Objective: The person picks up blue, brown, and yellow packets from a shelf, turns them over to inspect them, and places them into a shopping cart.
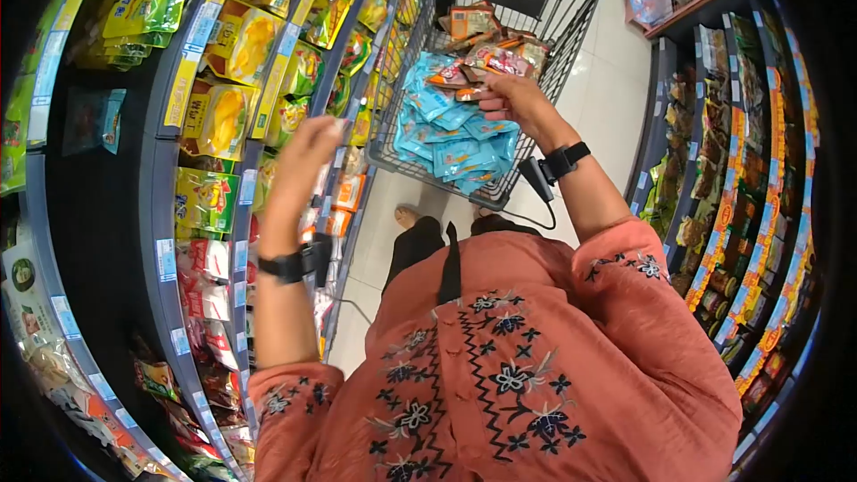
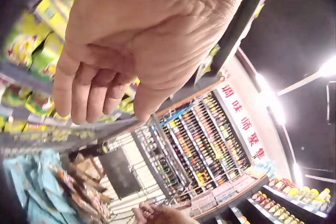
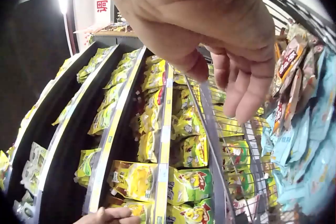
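- Right hand [image 1: 513,100] hangs over the cart [image 1: 571,27], upper middle of the head view, palm down.
- Right fingers [image 3: 252,92] are loosely bent, slightly spread and pointing down. The wrist view shows nothing between them and the thumb.
- Mixed orange packets [image 1: 486,54] lie just above and left of the right fingertips in the head view. One small one sits right at the tips, and I cannot tell whether it is touched.
- Blue packets [image 1: 451,138] lie just below and left of that hand. They are overlapped in a heap whose long axis runs down the frame to the cart's near end.
- In the right wrist view the blue packets [image 3: 310,150] fill the right edge, below the fingers and apart from them.
- Left hand [image 1: 308,150] is raised at centre left of the head view, beside the shelf edge [image 1: 259,116].
- Left fingers [image 2: 79,92] are close together, loosely curled and holding nothing.
- Yellow packs [image 1: 223,116] stand upright on the shelf, to the left of the left hand. They are near it but not touched.
- The right hand is the nearer one to the cart packets. The left hand is the nearer one to the shelf packs.
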Action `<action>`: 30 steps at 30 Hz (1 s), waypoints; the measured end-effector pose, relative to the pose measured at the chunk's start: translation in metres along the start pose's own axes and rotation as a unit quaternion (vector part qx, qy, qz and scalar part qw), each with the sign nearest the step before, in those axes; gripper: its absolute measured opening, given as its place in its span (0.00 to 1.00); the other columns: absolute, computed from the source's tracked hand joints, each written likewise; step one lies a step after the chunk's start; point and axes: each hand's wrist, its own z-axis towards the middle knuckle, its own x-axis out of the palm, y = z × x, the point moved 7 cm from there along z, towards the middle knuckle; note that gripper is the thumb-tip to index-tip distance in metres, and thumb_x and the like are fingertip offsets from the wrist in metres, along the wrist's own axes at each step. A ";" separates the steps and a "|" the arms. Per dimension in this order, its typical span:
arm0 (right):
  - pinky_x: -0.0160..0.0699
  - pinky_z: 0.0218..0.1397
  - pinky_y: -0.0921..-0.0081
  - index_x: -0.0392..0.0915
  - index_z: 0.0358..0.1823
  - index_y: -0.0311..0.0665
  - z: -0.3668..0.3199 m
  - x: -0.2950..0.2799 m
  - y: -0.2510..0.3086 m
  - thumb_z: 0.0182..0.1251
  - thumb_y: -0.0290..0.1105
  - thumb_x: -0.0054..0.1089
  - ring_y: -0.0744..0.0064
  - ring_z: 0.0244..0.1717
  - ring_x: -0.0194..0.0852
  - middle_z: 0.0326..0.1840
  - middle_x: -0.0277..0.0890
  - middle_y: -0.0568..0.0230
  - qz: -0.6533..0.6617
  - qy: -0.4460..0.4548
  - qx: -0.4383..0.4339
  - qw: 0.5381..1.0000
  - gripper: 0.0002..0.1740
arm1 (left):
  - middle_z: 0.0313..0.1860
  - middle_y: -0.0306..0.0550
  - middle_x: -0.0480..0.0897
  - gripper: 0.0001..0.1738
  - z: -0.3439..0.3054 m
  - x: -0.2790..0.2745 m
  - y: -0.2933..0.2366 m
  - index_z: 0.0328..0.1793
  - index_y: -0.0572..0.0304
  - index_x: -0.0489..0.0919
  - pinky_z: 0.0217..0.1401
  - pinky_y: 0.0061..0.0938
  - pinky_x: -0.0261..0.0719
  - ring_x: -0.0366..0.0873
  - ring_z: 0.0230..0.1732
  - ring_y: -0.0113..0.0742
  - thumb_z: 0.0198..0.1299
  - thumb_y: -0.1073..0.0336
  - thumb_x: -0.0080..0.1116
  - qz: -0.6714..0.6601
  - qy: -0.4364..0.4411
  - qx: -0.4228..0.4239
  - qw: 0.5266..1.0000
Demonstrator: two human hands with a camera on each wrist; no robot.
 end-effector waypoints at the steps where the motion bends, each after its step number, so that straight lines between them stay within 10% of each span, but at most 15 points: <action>1: 0.88 0.38 0.71 0.75 0.46 0.35 -0.004 -0.008 -0.001 0.72 0.35 0.54 0.71 0.38 0.82 0.40 0.79 0.62 -0.002 0.000 0.000 1.000 0.11 | 0.50 0.43 0.83 0.25 0.012 0.032 0.015 0.60 0.60 0.79 0.51 0.29 0.80 0.81 0.53 0.32 0.67 0.49 0.60 -0.019 0.031 -0.027 0.999; 8: 0.87 0.40 0.72 0.74 0.47 0.35 -0.050 -0.047 -0.030 0.75 0.36 0.52 0.70 0.38 0.82 0.42 0.80 0.60 0.004 -0.023 0.028 0.999 0.12 | 0.48 0.52 0.81 0.30 0.110 0.193 0.126 0.64 0.69 0.73 0.44 0.32 0.83 0.82 0.46 0.40 0.67 0.51 0.59 0.053 0.045 -0.055 0.996; 15: 0.85 0.44 0.71 0.74 0.48 0.35 -0.094 -0.081 -0.060 0.75 0.35 0.51 0.70 0.38 0.82 0.41 0.81 0.60 0.038 -0.062 0.067 0.995 0.11 | 0.62 0.70 0.71 0.38 0.136 0.256 0.197 0.75 0.66 0.54 0.51 0.57 0.84 0.79 0.55 0.62 0.69 0.50 0.53 -0.296 0.054 -0.341 0.891; 30: 0.86 0.44 0.73 0.73 0.49 0.34 -0.138 -0.109 -0.086 0.76 0.33 0.50 0.70 0.38 0.82 0.41 0.80 0.58 0.093 -0.119 0.088 0.985 0.10 | 0.45 0.51 0.72 0.30 0.172 0.298 0.236 0.59 0.61 0.64 0.42 0.51 0.86 0.79 0.41 0.48 0.68 0.45 0.58 -0.445 -0.030 -0.425 0.788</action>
